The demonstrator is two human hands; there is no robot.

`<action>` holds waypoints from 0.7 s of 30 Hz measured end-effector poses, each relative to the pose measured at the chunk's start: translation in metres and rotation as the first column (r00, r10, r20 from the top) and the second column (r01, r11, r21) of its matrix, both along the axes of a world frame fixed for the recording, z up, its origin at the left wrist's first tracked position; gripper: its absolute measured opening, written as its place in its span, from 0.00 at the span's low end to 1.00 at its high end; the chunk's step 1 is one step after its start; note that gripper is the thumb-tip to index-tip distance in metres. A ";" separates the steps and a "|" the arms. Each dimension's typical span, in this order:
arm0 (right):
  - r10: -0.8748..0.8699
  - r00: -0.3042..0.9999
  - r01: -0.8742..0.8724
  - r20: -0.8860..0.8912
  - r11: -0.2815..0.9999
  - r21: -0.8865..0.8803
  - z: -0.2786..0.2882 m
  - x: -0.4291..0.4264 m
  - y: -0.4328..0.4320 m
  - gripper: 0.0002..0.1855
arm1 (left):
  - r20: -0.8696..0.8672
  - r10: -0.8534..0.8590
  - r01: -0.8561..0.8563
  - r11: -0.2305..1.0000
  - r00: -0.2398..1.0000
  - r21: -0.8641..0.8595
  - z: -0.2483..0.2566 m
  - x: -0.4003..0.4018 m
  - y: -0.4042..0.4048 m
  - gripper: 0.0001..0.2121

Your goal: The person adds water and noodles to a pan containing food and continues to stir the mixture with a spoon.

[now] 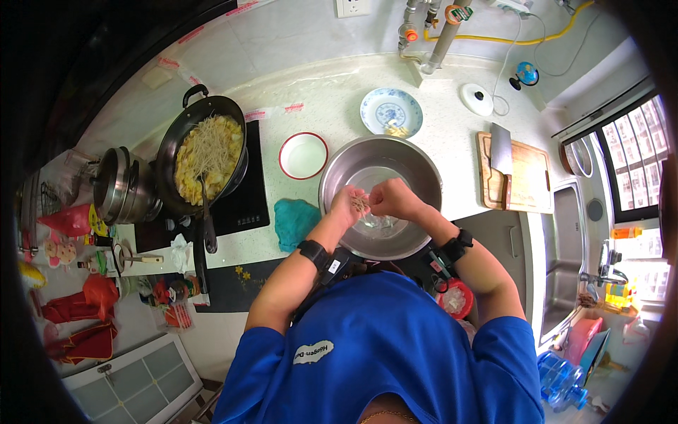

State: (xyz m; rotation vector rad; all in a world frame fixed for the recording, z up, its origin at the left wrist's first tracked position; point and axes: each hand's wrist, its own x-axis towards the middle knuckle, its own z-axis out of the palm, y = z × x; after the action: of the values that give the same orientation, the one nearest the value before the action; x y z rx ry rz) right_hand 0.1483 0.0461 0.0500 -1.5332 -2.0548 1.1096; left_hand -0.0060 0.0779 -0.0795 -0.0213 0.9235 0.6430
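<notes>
My left hand (347, 205) holds a small bundle of thin, brownish strands (360, 204) in its cupped fingers, above a large stainless steel basin (381, 144). Close against it on the right, my right hand (394, 199) has its fingers curled at the end of the strands. Whether it grips any of them is hidden. Something clear and shiny (377, 227) lies in the basin; water or clear plastic, I cannot tell which. On the left, a black wok (170, 153) contains yellow and pale food (190, 185) topped with a heap of similar strands (212, 142). A spatula (207, 217) rests in it.
Near the basin are a red-rimmed white bowl (303, 155), a teal cloth (295, 222) and a blue-patterned plate (391, 100). A cleaver (501, 148) lies on a wooden cutting board (529, 180), beside the sink (564, 254). Stacked steel pots (119, 185) stand left of the wok.
</notes>
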 end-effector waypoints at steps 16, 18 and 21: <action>-0.063 0.797 0.049 0.601 0.998 0.039 -0.061 0.060 0.001 0.05 | 0.107 -0.006 0.003 1.000 0.994 0.027 0.011 -0.006 0.003 0.11; -0.061 0.754 0.057 0.654 0.998 0.028 -0.079 0.063 -0.004 0.06 | 0.134 0.050 -0.046 0.998 0.990 -0.039 0.012 -0.007 0.006 0.11; -0.039 0.741 0.053 0.670 0.999 -0.001 -0.098 0.061 -0.008 0.08 | 0.155 0.064 -0.062 0.998 0.986 -0.014 0.016 -0.012 0.007 0.10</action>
State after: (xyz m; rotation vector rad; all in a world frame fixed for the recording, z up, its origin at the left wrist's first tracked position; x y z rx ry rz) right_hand 0.2098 0.0383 -0.0477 -2.2224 -2.4109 0.5827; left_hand -0.0181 0.0846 -0.0639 -0.1081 0.7772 0.6859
